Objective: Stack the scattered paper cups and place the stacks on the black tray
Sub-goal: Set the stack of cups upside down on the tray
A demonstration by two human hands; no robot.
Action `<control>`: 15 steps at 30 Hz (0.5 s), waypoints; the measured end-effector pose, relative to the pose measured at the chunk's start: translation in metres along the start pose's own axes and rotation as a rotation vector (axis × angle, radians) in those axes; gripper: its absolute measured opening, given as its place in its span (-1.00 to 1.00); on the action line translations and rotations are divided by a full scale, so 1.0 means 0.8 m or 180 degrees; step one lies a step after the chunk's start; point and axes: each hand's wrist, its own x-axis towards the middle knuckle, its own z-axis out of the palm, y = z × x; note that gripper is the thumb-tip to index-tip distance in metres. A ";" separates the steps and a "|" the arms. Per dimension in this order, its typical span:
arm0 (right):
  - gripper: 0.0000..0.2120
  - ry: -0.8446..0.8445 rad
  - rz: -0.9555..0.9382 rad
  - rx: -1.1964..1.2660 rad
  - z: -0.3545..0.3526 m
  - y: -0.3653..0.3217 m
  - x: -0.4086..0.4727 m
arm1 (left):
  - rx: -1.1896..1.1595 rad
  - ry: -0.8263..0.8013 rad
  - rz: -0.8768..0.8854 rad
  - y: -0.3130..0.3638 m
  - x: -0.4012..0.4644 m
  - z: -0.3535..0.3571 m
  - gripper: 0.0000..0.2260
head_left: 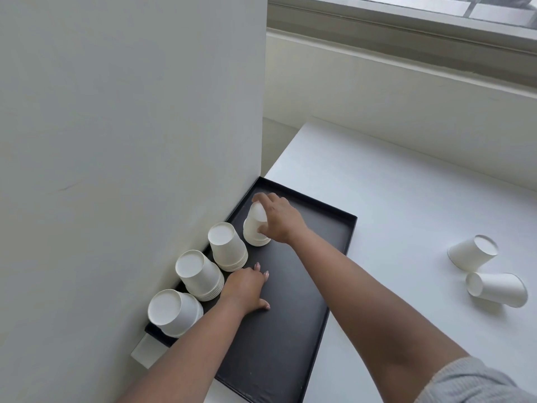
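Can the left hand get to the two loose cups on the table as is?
Probably not easily: the left hand rests on the black tray, and the right arm crosses between it and the two loose cups.

The white paper cups (228,247), stacked upside down, look smooth and matt. The flat black rectangular tray (290,330) has a dull, faintly scuffed finish. The white table (392,213) is smooth, with a soft sheen. The grey sleeve (476,382) is ribbed knit cloth.
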 end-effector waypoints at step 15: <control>-0.47 0.0094 -0.0161 0.0342 0.030 0.000 -0.006 | -0.0010 -0.0094 0.0021 -0.003 0.001 0.004 -0.25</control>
